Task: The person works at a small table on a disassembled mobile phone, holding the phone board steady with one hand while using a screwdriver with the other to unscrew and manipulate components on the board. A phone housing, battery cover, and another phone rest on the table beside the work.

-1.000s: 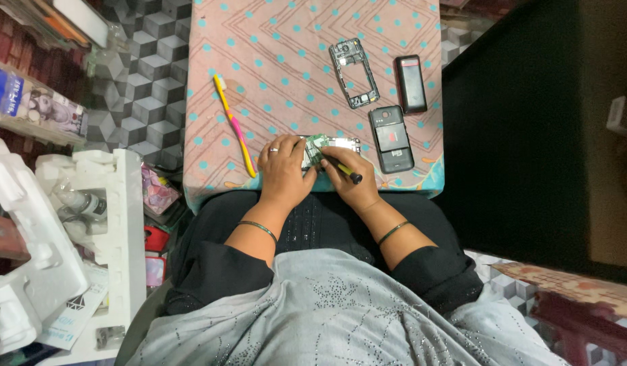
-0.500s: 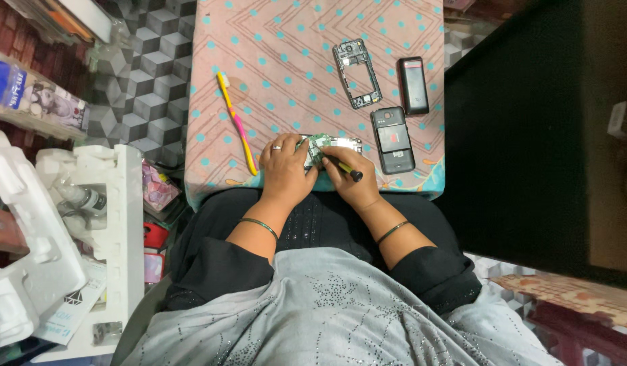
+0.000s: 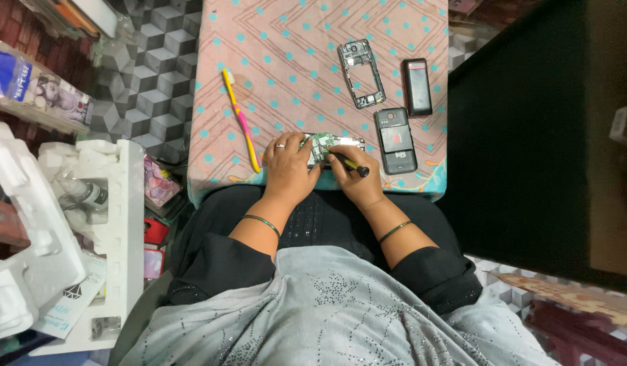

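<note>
A green phone circuit board (image 3: 325,144) lies near the front edge of a small table covered in a pink dotted cloth (image 3: 313,54). My left hand (image 3: 288,169) rests on the board's left side and holds it down. My right hand (image 3: 357,179) grips a small black screwdriver with a yellow band (image 3: 352,165), its tip on the board. Both hands nearly touch over the board, which is partly hidden by my fingers.
A yellow and pink toothbrush (image 3: 241,120) lies left of my hands. A phone frame (image 3: 361,73), a black battery (image 3: 417,87) and a dark phone back shell (image 3: 395,139) lie to the right. White foam packing (image 3: 89,224) stands on the floor at left.
My hands have stayed on the board with only slight finger shifts. The screwdriver tip has barely moved.
</note>
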Demonstrator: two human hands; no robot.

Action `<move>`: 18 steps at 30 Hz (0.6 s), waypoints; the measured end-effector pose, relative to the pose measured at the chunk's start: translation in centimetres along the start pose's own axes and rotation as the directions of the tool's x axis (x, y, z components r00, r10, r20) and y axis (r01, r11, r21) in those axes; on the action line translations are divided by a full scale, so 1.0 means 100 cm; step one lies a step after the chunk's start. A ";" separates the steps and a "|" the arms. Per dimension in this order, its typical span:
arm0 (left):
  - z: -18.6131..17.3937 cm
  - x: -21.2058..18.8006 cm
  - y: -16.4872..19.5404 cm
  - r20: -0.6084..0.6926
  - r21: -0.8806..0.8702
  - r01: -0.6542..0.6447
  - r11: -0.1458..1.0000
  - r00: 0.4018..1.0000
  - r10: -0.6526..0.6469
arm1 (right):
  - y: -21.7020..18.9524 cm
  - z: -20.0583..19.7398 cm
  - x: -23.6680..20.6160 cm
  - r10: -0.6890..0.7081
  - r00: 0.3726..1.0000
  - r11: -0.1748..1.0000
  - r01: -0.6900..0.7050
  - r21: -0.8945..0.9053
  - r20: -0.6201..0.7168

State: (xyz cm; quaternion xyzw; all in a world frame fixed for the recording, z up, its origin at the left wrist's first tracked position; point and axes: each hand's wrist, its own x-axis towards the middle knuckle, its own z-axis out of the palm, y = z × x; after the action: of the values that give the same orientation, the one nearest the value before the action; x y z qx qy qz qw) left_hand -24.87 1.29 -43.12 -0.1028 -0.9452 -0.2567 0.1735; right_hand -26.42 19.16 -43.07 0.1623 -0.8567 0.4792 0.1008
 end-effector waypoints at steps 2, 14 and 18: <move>-0.001 0.000 0.000 -0.003 0.011 -0.010 1.000 1.000 0.010 | 0.000 -0.001 -0.001 0.011 1.000 1.000 -0.011 0.003 0.003; -0.003 0.001 0.003 0.032 0.032 -0.010 0.999 0.999 0.009 | 0.004 -0.003 -0.001 -0.005 1.000 0.999 0.004 0.044 0.026; -0.002 0.002 0.004 0.037 0.028 0.002 1.000 0.999 -0.003 | 0.002 -0.006 -0.001 -0.045 0.998 0.999 0.044 0.031 0.036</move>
State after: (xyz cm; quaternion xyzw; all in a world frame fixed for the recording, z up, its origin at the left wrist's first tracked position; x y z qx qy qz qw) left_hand -24.87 1.51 -42.67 -0.1037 -0.9518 -0.2420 0.1571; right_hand -26.43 19.80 -42.94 0.1917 -0.8472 0.4866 0.0931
